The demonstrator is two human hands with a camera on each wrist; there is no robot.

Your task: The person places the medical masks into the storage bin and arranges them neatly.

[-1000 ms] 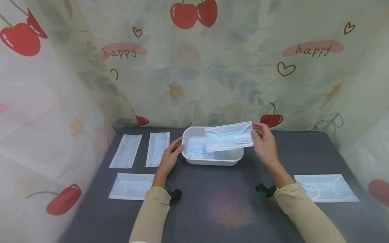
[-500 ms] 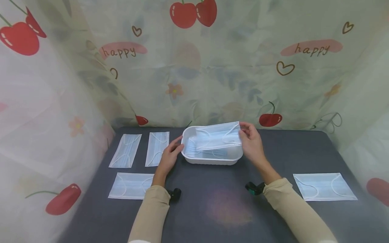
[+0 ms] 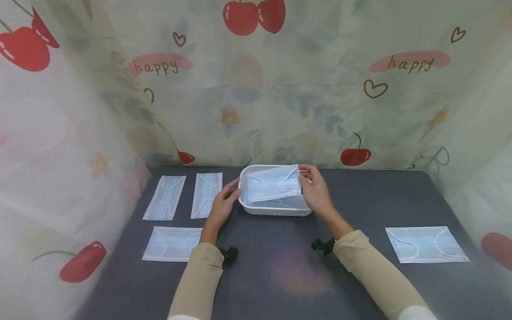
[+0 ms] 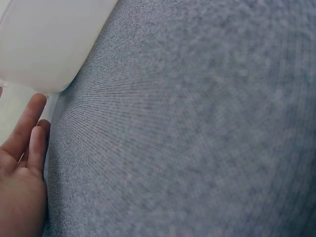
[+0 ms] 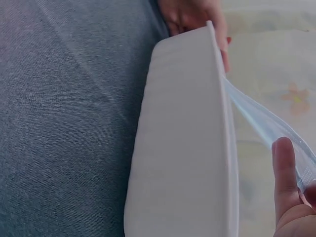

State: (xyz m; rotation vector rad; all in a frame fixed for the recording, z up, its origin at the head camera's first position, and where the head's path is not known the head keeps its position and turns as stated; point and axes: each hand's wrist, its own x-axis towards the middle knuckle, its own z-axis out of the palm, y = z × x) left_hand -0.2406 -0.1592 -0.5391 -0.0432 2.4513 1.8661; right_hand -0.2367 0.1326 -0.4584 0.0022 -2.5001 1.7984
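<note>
My right hand [image 3: 318, 191] pinches the right end of a pale blue face mask [image 3: 272, 183] with white ear loops. The mask slants over a white plastic tray [image 3: 276, 212], its left end down inside the rim; in the right wrist view it bows up beyond the tray's edge. More masks show partly beneath it in the tray. My left hand [image 3: 221, 206] touches the tray's left end with fingers extended, thumb near the front corner. In the left wrist view its straight fingers [image 4: 24, 126] lie against the tray's end.
Two masks stand lengthwise at the back left, one [image 3: 164, 198] farther out and one [image 3: 206, 195] beside the left hand. Another mask [image 3: 172, 244] lies in front, partly behind the left forearm. A mask [image 3: 427, 244] lies at the right. A printed curtain [image 3: 272, 124] backs the grey table [image 3: 276, 266].
My right hand has moved left with its mask, bringing it from over the tray's right side to down into its left part. The left hand stays at the tray's left end.
</note>
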